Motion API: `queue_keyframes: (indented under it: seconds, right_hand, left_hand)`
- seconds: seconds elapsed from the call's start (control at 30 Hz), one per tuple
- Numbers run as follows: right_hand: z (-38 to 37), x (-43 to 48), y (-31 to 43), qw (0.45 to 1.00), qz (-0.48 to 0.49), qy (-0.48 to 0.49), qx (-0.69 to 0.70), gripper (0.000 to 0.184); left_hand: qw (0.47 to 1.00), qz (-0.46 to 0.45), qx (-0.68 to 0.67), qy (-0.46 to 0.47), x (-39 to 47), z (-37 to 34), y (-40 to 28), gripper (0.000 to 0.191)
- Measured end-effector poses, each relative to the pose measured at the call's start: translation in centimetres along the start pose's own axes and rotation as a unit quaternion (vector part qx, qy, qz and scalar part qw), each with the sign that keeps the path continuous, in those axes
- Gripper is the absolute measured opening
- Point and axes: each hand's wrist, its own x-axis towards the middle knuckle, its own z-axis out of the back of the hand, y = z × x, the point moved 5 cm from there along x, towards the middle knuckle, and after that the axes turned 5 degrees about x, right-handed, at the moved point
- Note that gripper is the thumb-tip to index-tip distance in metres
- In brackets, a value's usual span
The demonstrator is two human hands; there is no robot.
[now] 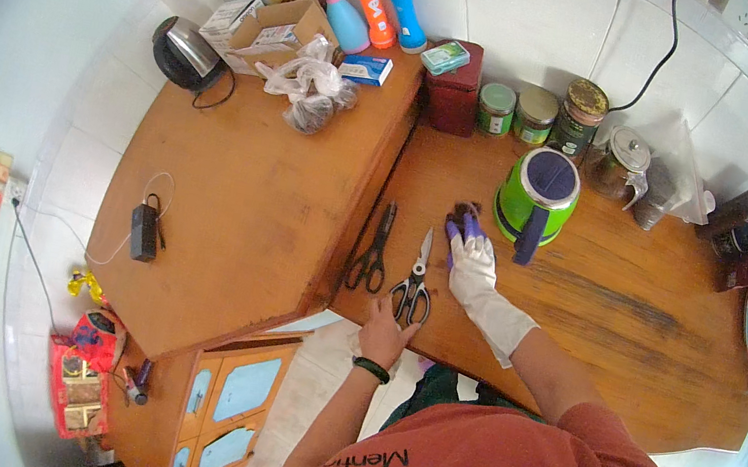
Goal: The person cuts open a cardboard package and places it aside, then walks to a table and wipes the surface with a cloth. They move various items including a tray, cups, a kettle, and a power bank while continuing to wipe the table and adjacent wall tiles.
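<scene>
My right hand [477, 263] wears a white glove with purple fingers. Its fingertips press on a small dark brown wad [466, 210] on the wooden table; the exact material is unclear. Just right of it stands a green electric kettle [532, 197] with a dark lid and handle. My bare left hand [384, 337], with a dark bracelet at the wrist, rests at the table's front edge, thumb and fingers apart. Close by its fingers are the black-and-white handles of kitchen scissors [416, 286], blades pointing away. A second pair of black scissors [374, 252] lies to their left.
Jars [534, 114] and a dark red box [453, 93] line the tiled wall. On the raised left tabletop [239, 187] are a steel kettle [188, 54], a cardboard box [285, 34], flashlights [375, 15] and a black power adapter [144, 233]. A cable [663, 59] hangs at the back.
</scene>
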Motion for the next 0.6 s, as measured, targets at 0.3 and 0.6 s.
queue_keyframes:
  seconds: [0.3,0.6]
  right_hand:
    - [-1.0,9.9,-2.2,0.968,-0.251,0.023,-0.017,0.082]
    - [-1.5,16.4,-3.2,0.968,-0.241,-0.057,-0.035,0.066]
  left_hand:
    - [0.999,0.0,-0.019,0.04,2.3,-0.4,1.0,0.088]
    - [0.994,-0.015,-0.059,0.087,3.7,-0.7,1.3,0.079]
